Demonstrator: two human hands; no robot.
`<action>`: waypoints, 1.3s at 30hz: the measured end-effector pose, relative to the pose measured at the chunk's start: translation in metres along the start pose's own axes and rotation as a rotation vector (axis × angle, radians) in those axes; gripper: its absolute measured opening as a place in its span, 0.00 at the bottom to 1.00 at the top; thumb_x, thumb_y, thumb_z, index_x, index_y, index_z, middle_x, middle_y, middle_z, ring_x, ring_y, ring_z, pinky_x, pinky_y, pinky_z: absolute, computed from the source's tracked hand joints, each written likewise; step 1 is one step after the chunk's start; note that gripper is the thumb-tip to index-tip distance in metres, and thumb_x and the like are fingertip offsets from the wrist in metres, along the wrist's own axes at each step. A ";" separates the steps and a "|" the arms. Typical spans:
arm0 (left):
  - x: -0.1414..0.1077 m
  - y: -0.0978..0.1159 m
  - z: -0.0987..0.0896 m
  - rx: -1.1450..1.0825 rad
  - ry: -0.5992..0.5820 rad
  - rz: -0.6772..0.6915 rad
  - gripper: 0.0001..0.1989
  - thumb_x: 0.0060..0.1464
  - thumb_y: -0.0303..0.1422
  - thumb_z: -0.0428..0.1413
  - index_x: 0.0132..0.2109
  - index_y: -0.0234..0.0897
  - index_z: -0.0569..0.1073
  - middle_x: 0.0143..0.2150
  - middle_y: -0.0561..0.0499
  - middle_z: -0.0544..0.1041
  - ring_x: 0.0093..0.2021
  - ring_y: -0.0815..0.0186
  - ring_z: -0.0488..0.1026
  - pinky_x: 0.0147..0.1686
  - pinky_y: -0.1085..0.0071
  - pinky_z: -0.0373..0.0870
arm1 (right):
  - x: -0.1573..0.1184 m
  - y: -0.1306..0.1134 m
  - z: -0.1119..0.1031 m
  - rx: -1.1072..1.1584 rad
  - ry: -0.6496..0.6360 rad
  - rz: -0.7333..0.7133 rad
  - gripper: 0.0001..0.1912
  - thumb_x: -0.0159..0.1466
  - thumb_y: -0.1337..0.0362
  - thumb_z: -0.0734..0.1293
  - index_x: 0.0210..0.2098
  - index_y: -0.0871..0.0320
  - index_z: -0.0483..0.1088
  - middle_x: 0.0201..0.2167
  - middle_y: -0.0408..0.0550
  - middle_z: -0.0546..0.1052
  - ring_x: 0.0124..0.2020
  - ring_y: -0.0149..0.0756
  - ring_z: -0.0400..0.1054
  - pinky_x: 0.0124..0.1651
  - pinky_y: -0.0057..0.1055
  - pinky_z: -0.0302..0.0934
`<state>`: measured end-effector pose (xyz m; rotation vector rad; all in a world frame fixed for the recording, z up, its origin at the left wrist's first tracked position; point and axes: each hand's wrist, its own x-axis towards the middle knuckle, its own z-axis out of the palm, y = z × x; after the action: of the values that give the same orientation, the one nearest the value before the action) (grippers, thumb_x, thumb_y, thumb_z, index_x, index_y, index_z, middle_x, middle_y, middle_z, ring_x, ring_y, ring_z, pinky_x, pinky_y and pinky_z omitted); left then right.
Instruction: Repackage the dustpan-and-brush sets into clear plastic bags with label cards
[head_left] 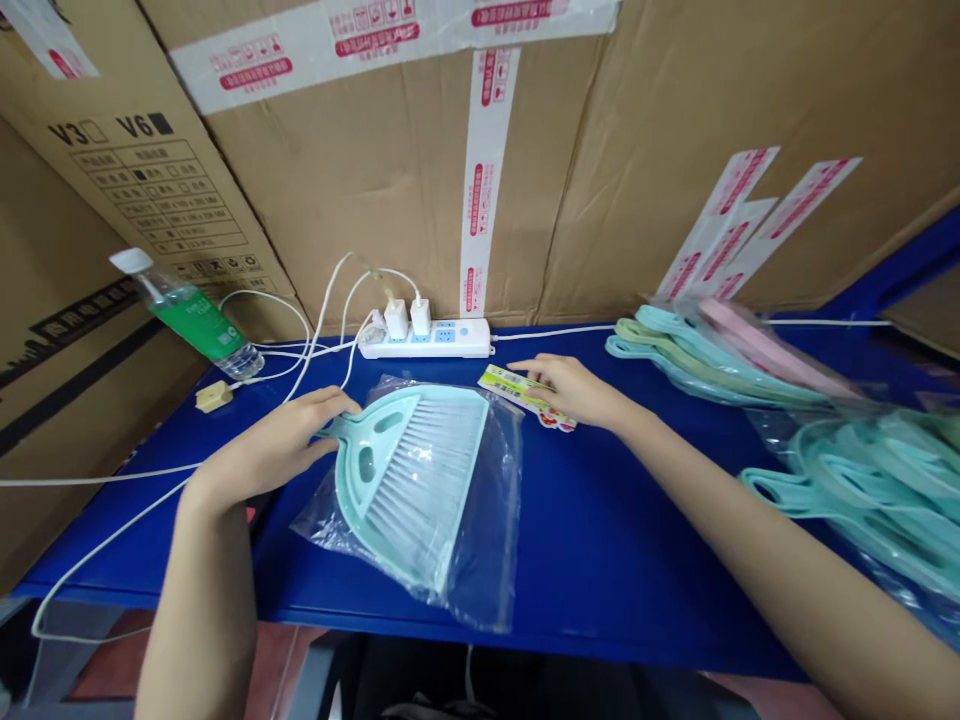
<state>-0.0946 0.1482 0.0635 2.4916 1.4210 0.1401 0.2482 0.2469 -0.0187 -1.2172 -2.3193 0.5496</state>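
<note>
Across the blue tabletop [600, 530], the left hand [270, 445], fingers curled together, is pressing a mint-green plastic dustpan [409, 480] whose slick clear bag [487, 540] could slip, while the right hand [570, 390], fingers parted, is touching a printed label [510, 390].

Blue-painted workbench [600, 590], carrying: one white plastic power strip [424, 339]; white electrical cables [315, 351]; one beige inline cord switch [214, 397]; one tilted clear plastic bottle with green label [193, 318]; one mint-green plastic dustpan in a clear plastic bag [427, 480]; one narrow printed yellow-green card [517, 390]; heaped mint, green and pink plastic long-handled pieces [720, 360], partly bagged.
</note>
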 end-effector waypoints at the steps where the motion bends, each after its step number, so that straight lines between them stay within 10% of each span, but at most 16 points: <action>1: -0.003 -0.001 -0.002 -0.025 0.000 0.020 0.12 0.56 0.29 0.47 0.45 0.38 0.71 0.43 0.48 0.74 0.43 0.62 0.73 0.45 0.67 0.71 | 0.008 -0.004 0.007 0.010 0.016 -0.015 0.19 0.55 0.73 0.66 0.46 0.56 0.78 0.26 0.44 0.74 0.25 0.34 0.67 0.33 0.32 0.63; 9: -0.004 0.005 -0.001 0.020 0.017 -0.057 0.11 0.53 0.26 0.47 0.43 0.37 0.71 0.43 0.48 0.74 0.45 0.62 0.74 0.47 0.67 0.70 | 0.064 -0.046 0.040 0.145 0.200 -0.121 0.07 0.54 0.72 0.69 0.30 0.56 0.78 0.31 0.48 0.76 0.35 0.39 0.71 0.42 0.39 0.66; 15: -0.001 0.004 0.002 0.139 0.063 -0.185 0.12 0.53 0.25 0.49 0.44 0.37 0.71 0.45 0.47 0.74 0.47 0.58 0.75 0.45 0.62 0.72 | 0.019 -0.062 0.013 0.272 0.469 -0.047 0.09 0.64 0.67 0.58 0.38 0.56 0.70 0.34 0.48 0.76 0.33 0.36 0.71 0.37 0.37 0.68; 20: 0.007 0.011 0.011 0.249 0.108 -0.208 0.13 0.54 0.24 0.51 0.47 0.37 0.70 0.48 0.45 0.74 0.48 0.55 0.74 0.46 0.60 0.74 | -0.040 -0.078 0.017 0.640 0.036 0.146 0.11 0.63 0.56 0.63 0.42 0.55 0.62 0.27 0.42 0.74 0.22 0.31 0.70 0.24 0.31 0.66; 26: 0.019 0.020 0.031 0.274 0.204 -0.049 0.15 0.57 0.24 0.52 0.51 0.36 0.69 0.49 0.45 0.74 0.51 0.55 0.74 0.46 0.58 0.76 | -0.050 -0.077 0.030 1.016 -0.130 0.336 0.25 0.55 0.46 0.71 0.41 0.54 0.61 0.31 0.44 0.77 0.27 0.32 0.73 0.26 0.30 0.69; 31: 0.024 0.039 0.044 0.224 0.537 0.200 0.17 0.64 0.25 0.43 0.57 0.34 0.67 0.53 0.40 0.74 0.54 0.58 0.72 0.54 0.54 0.72 | -0.053 -0.072 0.025 1.148 -0.018 0.462 0.30 0.49 0.44 0.75 0.41 0.54 0.63 0.35 0.47 0.80 0.32 0.37 0.75 0.33 0.35 0.72; 35: 0.027 0.058 0.058 0.266 0.420 0.607 0.18 0.66 0.35 0.48 0.58 0.31 0.68 0.58 0.40 0.74 0.61 0.58 0.68 0.61 0.57 0.68 | -0.054 -0.068 0.018 1.169 0.057 0.506 0.33 0.45 0.45 0.77 0.43 0.54 0.64 0.40 0.50 0.80 0.39 0.44 0.76 0.37 0.40 0.73; 39: 0.028 0.059 0.068 0.391 0.423 0.606 0.18 0.67 0.23 0.44 0.59 0.34 0.69 0.58 0.48 0.75 0.62 0.66 0.67 0.62 0.66 0.67 | -0.054 -0.063 0.013 1.121 0.035 0.483 0.34 0.48 0.45 0.76 0.47 0.54 0.65 0.43 0.52 0.79 0.41 0.46 0.76 0.40 0.44 0.72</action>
<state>-0.0163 0.1309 0.0130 3.3057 0.8114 0.5842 0.2273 0.1665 -0.0067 -1.1073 -1.2242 1.6580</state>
